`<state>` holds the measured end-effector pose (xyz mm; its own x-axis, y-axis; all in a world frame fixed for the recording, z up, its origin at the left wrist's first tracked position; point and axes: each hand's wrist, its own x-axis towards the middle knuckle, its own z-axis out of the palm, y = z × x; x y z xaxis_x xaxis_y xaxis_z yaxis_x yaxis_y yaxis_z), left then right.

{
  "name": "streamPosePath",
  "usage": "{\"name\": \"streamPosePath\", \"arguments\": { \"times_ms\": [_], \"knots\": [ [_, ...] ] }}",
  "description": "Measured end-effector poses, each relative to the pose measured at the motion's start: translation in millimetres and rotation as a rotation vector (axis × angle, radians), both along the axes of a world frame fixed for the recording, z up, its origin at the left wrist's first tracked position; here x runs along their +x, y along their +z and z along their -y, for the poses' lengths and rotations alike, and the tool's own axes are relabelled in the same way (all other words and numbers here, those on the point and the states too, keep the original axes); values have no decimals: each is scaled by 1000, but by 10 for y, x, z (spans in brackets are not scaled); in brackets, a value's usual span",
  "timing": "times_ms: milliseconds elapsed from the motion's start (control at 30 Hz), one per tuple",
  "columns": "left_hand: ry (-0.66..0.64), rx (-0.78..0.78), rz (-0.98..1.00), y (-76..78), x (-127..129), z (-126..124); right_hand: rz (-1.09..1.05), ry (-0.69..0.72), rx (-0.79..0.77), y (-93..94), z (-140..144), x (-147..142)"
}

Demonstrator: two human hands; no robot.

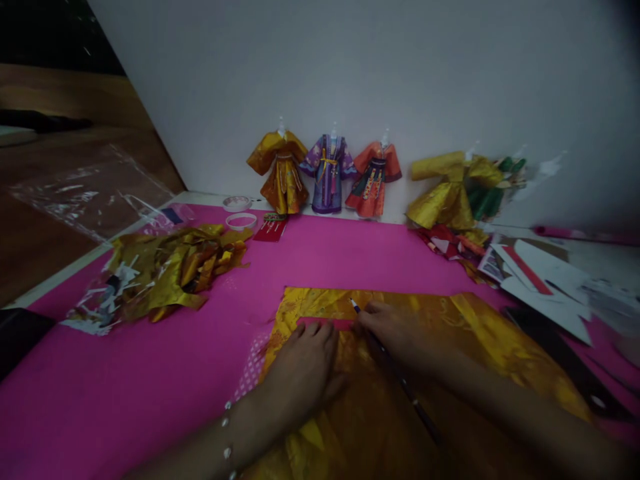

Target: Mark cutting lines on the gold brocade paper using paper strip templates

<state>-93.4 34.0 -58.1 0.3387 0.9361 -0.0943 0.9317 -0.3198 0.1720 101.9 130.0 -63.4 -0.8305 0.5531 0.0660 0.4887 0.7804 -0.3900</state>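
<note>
Pinching right hand (383, 327): closed on a slim, dark pencil-like tool (400, 379), its tip just beyond a red strip (343, 325).
Left hand (305, 363): open, fingertips resting on the strip.
Gold fabric (480, 330): spread beneath both on the pink tabletop (325, 260).

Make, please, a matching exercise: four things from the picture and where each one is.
1. Pencil-like tool
2. Red strip
3. Large gold cloth
4. Purple dress

A. Between a gold dress and an orange dress
B. In the right hand
C. On the cloth, at the fingers of the left hand
D. Spread on the pink surface

Pairs: 1-B, 2-C, 3-D, 4-A
</note>
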Motion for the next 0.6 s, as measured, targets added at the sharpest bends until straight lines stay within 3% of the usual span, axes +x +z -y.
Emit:
{"name": "streamPosePath", "arguments": {
  "times_ms": [267, 467, 600],
  "knots": [
    [-10, -21, 27, -1, -51, -14, -21, -3, -3, -8, 23, 18],
    [-1, -182, -15, -23, -47, 46, 11, -4, -99, 6, 44, 36],
    [-42, -255, -29, -20, -58, 29, 16, -6, -173, -87, 30, 82]
  ]
}}
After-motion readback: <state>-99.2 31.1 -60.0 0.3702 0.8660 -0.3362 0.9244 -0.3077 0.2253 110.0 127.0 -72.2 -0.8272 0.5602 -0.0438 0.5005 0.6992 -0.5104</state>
